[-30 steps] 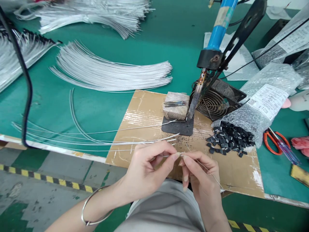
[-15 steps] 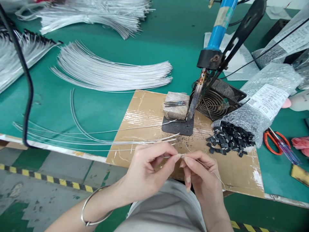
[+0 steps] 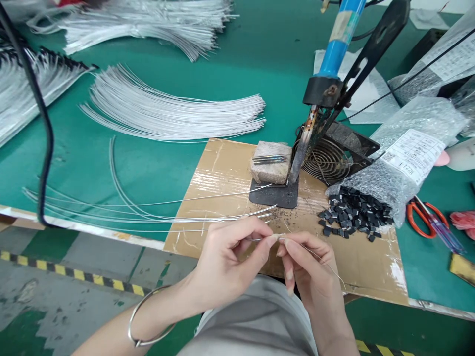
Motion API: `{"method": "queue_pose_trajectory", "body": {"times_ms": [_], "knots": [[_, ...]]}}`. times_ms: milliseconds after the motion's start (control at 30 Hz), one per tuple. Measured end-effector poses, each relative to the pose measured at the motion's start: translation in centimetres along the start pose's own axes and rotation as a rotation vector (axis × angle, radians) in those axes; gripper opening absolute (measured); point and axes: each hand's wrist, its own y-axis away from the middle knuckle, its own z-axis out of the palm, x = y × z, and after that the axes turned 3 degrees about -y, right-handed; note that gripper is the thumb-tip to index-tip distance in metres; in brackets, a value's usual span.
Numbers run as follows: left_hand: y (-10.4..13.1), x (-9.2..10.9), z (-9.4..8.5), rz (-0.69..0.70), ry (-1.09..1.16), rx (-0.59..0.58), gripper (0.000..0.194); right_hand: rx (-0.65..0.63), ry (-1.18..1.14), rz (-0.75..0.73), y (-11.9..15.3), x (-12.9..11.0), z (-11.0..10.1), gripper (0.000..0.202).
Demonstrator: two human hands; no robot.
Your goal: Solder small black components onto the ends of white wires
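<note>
Both hands meet at near edge of cardboard sheet [image 3: 222, 163], fingertips touching. L hand [image 3: 226, 259] pinched shut on end of a thin white wire [image 3: 156, 218]; R hand [image 3: 309, 274] pinched on a fine wire strand [image 3: 326, 264], other fingers loosely curled. White wire's long axis runs left-right, tip pointing right toward R hand. Judgement: keep pinch close to tips, ends aligned, wrists steady. Soldering iron [image 3: 308, 133] farther back, untouched.

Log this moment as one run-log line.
left hand: pinches thin wire | right hand: pinches same wire | fingertips meet over cardboard sheet | near: soldering iron, black components
</note>
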Motion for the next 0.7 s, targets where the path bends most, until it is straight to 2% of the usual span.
{"method": "queue_pose_trajectory", "body": {"times_ms": [167, 567, 633, 700], "knots": [[0.2, -0.1, 0.2, 0.060, -0.052, 0.055, 0.015, 0.060, -0.040, -0.033, 0.2, 0.7, 0.4, 0.009], [0.6, -0.2, 0.7, 0.139, -0.121, 0.128, 0.014, 0.068, -0.056, -0.107, 0.4, 1.7, 1.1, 0.010], [0.6, -0.2, 0.6, 0.224, -0.191, 0.137, 0.015, 0.087, -0.022, -0.132, 0.4, 1.2, 0.6, 0.014], [0.5, -0.2, 0.4, 0.380, -0.320, 0.160, 0.020, 0.150, 0.015, -0.211, 0.4, 0.3, -0.2, 0.020]]}}
